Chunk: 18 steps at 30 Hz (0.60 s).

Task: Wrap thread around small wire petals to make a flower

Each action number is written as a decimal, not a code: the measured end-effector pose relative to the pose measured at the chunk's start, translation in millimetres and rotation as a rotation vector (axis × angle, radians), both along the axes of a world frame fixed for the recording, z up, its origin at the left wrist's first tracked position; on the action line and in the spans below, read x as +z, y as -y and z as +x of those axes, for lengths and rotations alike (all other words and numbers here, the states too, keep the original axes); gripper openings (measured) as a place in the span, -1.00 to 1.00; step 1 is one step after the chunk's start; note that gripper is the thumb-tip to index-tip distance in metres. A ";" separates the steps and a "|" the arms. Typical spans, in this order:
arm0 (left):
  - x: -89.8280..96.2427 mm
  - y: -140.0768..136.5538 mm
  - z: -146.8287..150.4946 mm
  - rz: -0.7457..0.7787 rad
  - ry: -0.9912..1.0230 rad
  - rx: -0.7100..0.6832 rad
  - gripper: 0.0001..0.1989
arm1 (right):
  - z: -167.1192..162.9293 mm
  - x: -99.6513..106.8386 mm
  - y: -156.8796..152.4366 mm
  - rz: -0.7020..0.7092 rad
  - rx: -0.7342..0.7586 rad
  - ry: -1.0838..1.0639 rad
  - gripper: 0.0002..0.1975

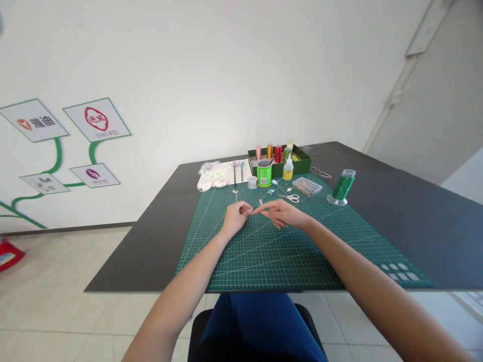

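Observation:
My left hand [236, 218] is over the cutting mat [264, 261], its thumb and fingers pinched together. What it pinches is too small to make out. My right hand [284, 213] comes in from the right, index finger stretched to the left fingertips and the other fingers loosely bent, apart. Just behind the right index finger shows a small pinkish-white piece [260, 202], perhaps a petal; whether either hand touches it I cannot tell. Beyond the hands lie white-handled scissors [293, 198] and small pale blue leaf-like pieces [270, 191].
A green can [264, 174], glue bottle [288, 169], clear case [307, 186] and small white spool [252, 182] stand behind. A green box [305, 165] holds thread spools. Green thread cone [342, 187] stands right; pliers [320, 173] lie behind. White sheet [226, 173] lies back left.

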<state>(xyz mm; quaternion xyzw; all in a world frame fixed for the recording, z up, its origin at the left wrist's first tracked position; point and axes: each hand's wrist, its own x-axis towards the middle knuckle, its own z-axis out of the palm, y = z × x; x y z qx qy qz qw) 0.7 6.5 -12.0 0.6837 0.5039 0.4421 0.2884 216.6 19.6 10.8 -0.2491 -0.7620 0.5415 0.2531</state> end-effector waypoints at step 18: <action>-0.6 3.6 4.4 0.047 -0.094 -0.088 -0.92 | 0.2 -0.5 -2.3 -0.029 -0.074 -0.085 -0.49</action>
